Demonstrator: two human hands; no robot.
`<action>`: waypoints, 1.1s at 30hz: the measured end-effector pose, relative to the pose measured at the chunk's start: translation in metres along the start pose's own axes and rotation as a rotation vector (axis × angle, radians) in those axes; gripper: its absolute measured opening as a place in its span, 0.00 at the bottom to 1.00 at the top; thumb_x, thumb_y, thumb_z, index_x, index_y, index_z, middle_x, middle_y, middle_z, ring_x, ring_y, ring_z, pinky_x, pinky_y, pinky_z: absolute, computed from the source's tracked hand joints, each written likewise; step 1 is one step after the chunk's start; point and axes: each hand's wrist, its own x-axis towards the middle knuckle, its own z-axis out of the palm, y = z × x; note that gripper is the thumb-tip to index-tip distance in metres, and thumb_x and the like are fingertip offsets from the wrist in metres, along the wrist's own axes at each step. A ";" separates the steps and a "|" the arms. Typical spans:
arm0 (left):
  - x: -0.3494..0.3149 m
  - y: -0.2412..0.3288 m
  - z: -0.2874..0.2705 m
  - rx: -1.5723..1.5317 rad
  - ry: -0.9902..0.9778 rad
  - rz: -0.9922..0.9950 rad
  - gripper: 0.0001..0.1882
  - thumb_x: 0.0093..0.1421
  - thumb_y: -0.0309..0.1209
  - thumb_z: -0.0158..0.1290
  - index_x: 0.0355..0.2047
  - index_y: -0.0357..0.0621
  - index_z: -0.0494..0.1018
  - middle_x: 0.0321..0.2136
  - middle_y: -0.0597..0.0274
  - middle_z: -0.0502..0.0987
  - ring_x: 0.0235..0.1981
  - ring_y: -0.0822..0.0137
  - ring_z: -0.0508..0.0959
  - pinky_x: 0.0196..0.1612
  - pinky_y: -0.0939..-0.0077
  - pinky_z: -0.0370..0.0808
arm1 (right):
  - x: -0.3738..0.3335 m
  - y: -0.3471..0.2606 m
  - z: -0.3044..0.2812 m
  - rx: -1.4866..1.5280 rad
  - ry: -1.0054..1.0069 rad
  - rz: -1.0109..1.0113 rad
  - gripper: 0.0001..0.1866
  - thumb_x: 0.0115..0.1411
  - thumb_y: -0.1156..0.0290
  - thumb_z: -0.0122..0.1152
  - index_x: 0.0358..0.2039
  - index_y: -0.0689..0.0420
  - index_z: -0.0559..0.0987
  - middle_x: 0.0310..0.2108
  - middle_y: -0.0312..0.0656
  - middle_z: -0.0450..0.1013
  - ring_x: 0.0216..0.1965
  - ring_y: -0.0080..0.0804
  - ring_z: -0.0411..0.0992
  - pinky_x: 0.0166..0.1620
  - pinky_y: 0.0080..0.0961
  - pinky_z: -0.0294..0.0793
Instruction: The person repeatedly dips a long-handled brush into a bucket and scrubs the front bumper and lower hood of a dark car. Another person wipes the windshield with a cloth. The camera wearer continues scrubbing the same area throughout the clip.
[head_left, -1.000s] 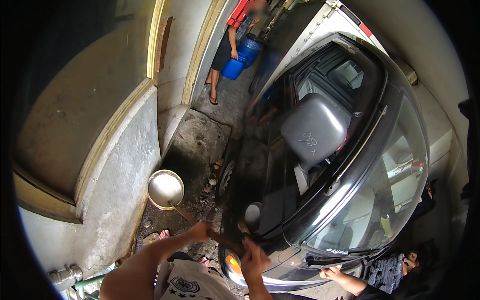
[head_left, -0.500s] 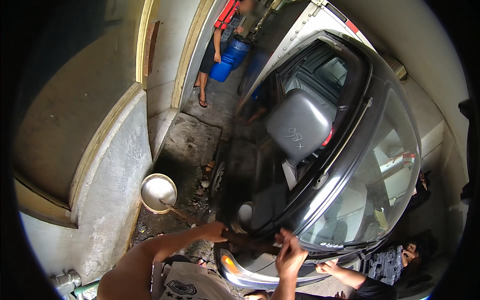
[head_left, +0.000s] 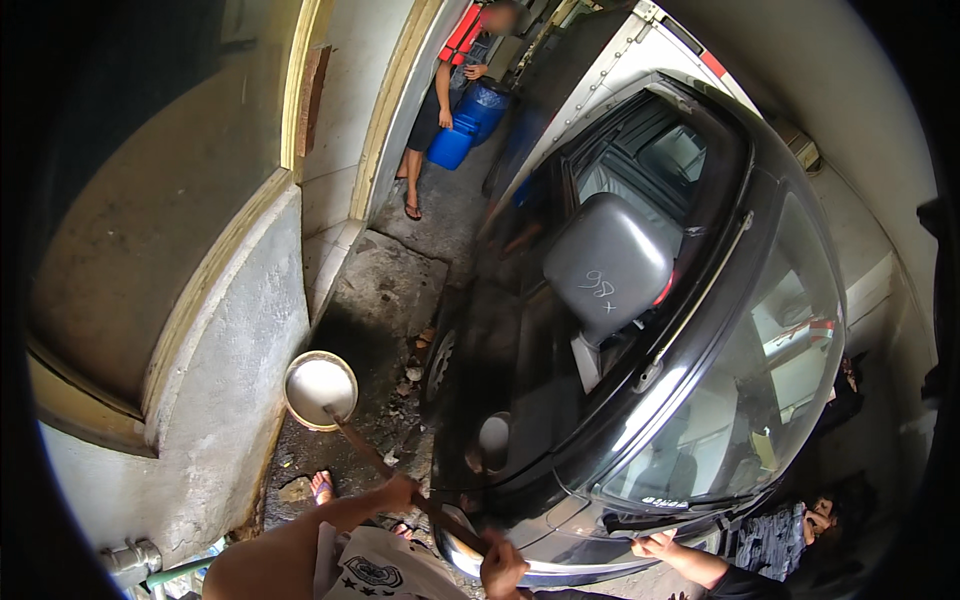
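My left hand (head_left: 400, 492) is wrapped round the middle of a long brown wooden stick (head_left: 368, 452). My right hand (head_left: 503, 563) grips the same stick near its upper end, close to the vehicle's front corner. Down at the left, the stick's far end reaches into a round pail (head_left: 352, 385) with a pale rim and something whitish inside. The pail stands on the wet ground beside the wall. What the stick's tip looks like inside it is hard to make out.
A dark truck cab (head_left: 560, 440) fills the right side, its mirror (head_left: 612, 262) jutting out. Another person's hand (head_left: 655, 543) rests near the windshield base. At lower right is a person in a patterned shirt (head_left: 770, 535). A person in the passage stands by blue containers (head_left: 455, 143).
Both my hands have moved down and to the left with the stick, which now slants more steeply. Its end stays in the pail. The other person's hand near the windshield has barely moved.
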 end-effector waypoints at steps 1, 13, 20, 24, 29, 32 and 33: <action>-0.004 0.005 0.017 -0.022 -0.109 -0.026 0.10 0.48 0.38 0.60 0.29 0.47 0.78 0.26 0.54 0.80 0.34 0.49 0.81 0.41 0.53 0.76 | -0.026 0.010 -0.003 -0.043 0.010 -0.038 0.15 0.53 0.83 0.58 0.37 0.51 0.85 0.25 0.41 0.81 0.26 0.39 0.80 0.29 0.32 0.78; 0.057 0.066 -0.165 -0.173 -0.170 -0.094 0.21 0.52 0.46 0.60 0.39 0.43 0.78 0.34 0.44 0.81 0.40 0.46 0.82 0.43 0.54 0.77 | 0.167 -0.071 -0.094 0.202 0.000 -0.121 0.14 0.62 0.83 0.50 0.42 0.58 0.83 0.31 0.49 0.81 0.33 0.33 0.83 0.35 0.28 0.81; 0.020 0.002 -0.185 -0.376 0.144 -0.264 0.17 0.52 0.40 0.60 0.38 0.43 0.79 0.35 0.46 0.81 0.39 0.48 0.82 0.41 0.56 0.77 | 0.212 -0.173 -0.018 -0.256 -0.135 -0.413 0.22 0.51 0.81 0.61 0.46 0.45 0.81 0.29 0.37 0.80 0.23 0.35 0.78 0.24 0.30 0.76; -0.008 -0.015 -0.097 -0.244 0.214 -0.050 0.14 0.47 0.36 0.60 0.33 0.44 0.77 0.28 0.48 0.79 0.34 0.46 0.81 0.38 0.54 0.76 | 0.114 -0.099 0.003 0.079 -0.013 -0.314 0.22 0.49 0.84 0.63 0.42 0.45 0.84 0.31 0.39 0.81 0.25 0.35 0.79 0.26 0.27 0.76; -0.009 0.005 0.000 0.025 -0.129 0.014 0.15 0.48 0.39 0.62 0.33 0.45 0.76 0.30 0.52 0.79 0.36 0.47 0.80 0.42 0.52 0.76 | -0.023 -0.002 -0.006 0.037 -0.053 -0.013 0.19 0.50 0.86 0.58 0.38 0.49 0.85 0.27 0.42 0.80 0.26 0.41 0.80 0.32 0.31 0.80; -0.005 0.029 0.024 0.268 -0.280 0.020 0.19 0.53 0.42 0.60 0.41 0.44 0.75 0.35 0.50 0.79 0.41 0.46 0.80 0.45 0.49 0.76 | -0.046 0.022 -0.016 0.160 -0.237 0.239 0.17 0.61 0.84 0.48 0.46 0.60 0.82 0.38 0.51 0.80 0.37 0.45 0.79 0.43 0.37 0.78; 0.000 0.034 0.019 0.368 -0.164 0.059 0.20 0.54 0.42 0.60 0.42 0.43 0.75 0.36 0.50 0.79 0.42 0.46 0.80 0.45 0.49 0.77 | -0.037 0.024 -0.019 0.156 -0.211 0.202 0.16 0.61 0.83 0.50 0.45 0.59 0.82 0.37 0.50 0.81 0.38 0.43 0.80 0.44 0.37 0.78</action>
